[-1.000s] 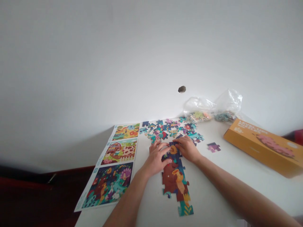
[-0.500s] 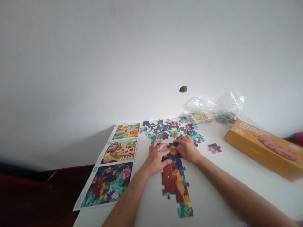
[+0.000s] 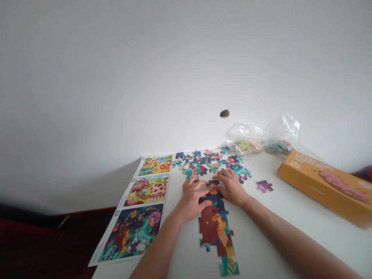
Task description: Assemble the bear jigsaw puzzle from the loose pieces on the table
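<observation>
A partly joined jigsaw puzzle (image 3: 208, 228) lies flat on the white table, showing a brown bear and an orange jar. My left hand (image 3: 193, 199) grips its upper left edge, thumb resting on the bear part and fingers curled beside it. At the top end, a dark blue puzzle piece (image 3: 213, 188) with an orange round shape sits between both hands. My right hand (image 3: 231, 187) holds that piece from the right, thumb and forefinger on its edge. Whether the piece is fully locked in is hard to tell, as fingers cover part of the joint.
Loose puzzle pieces (image 3: 213, 159) are spread along the back, near the wall. A purple piece group (image 3: 264, 186) lies right of my right hand. On the left is a picture sheet (image 3: 167, 182). Two clear bags (image 3: 245, 133) of pieces and an orange box (image 3: 310, 186) stand at right.
The whole view has shifted slightly, so everything sits a little lower. Both hands stay at the top end of the joined puzzle, with hardly any movement of the fingers.
</observation>
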Motion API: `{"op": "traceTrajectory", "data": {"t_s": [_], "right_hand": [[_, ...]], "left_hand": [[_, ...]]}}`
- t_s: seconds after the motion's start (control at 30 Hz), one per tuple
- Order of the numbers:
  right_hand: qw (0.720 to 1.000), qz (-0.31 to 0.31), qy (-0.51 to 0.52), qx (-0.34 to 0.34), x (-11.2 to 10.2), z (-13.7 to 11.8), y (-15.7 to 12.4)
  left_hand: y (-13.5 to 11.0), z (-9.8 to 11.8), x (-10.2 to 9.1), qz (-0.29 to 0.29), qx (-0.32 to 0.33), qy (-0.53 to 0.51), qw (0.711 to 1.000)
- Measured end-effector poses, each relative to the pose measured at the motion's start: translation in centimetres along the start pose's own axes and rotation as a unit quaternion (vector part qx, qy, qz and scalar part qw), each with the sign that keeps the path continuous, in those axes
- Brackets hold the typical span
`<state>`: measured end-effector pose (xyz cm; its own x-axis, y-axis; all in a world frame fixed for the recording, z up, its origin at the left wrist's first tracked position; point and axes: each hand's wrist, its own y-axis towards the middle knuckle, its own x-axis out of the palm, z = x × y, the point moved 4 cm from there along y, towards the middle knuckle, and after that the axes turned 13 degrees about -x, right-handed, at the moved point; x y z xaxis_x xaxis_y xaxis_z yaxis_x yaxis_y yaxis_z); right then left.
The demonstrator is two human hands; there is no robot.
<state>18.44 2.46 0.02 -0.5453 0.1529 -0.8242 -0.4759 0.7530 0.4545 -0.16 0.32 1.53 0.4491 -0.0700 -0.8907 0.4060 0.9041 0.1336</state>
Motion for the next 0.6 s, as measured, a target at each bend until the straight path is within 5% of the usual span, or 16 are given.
{"op": "traceTrajectory", "data": {"t_s": [0.6], "right_hand": [[0.999, -0.008, 0.016, -0.043, -0.59, -0.61, -0.22]], "left_hand": [[-0.05, -0.29, 0.14, 0.004, -0.001, -0.008, 1.0]]}}
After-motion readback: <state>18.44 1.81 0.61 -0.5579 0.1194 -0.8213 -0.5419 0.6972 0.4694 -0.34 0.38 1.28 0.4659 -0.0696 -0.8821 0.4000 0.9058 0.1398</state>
